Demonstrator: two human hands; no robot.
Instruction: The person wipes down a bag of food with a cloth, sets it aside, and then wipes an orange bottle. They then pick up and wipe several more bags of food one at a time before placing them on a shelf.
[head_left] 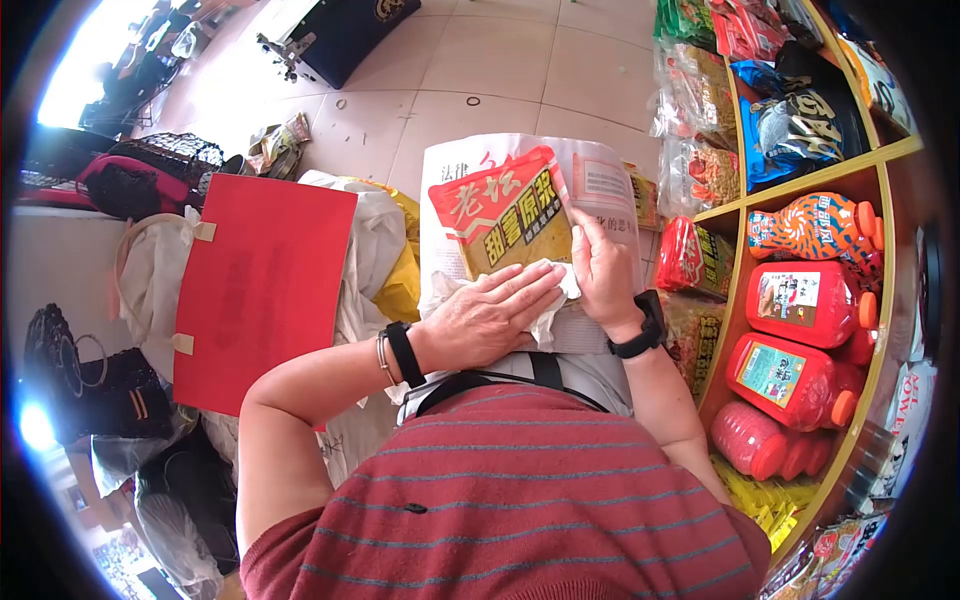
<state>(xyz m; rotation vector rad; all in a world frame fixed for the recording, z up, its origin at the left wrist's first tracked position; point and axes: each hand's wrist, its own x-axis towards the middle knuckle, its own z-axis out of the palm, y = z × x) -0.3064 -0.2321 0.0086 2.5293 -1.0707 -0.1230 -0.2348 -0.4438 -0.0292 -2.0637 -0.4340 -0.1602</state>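
A red and yellow food packet (540, 240) with large Chinese lettering lies on a newspaper (447, 270) across my lap. My left hand (485, 312) is laid over the packet's lower part, fingers together and outstretched. A crumpled white tissue (546, 322) is pressed beneath that hand and pokes out around its fingers. At the packet's right edge, my right hand (603, 272) grips it, with the index finger stretched along the side. The bottom of the packet is hidden under my hands and the tissue.
On the right, a wooden shelf (815, 180) holds red jars (790, 380) and bagged goods. Packets (690, 255) hang or stand along its near side. A red paper bag (265, 290) stands at my left beside white plastic bags. A dark box (345, 35) sits on the tiled floor ahead.
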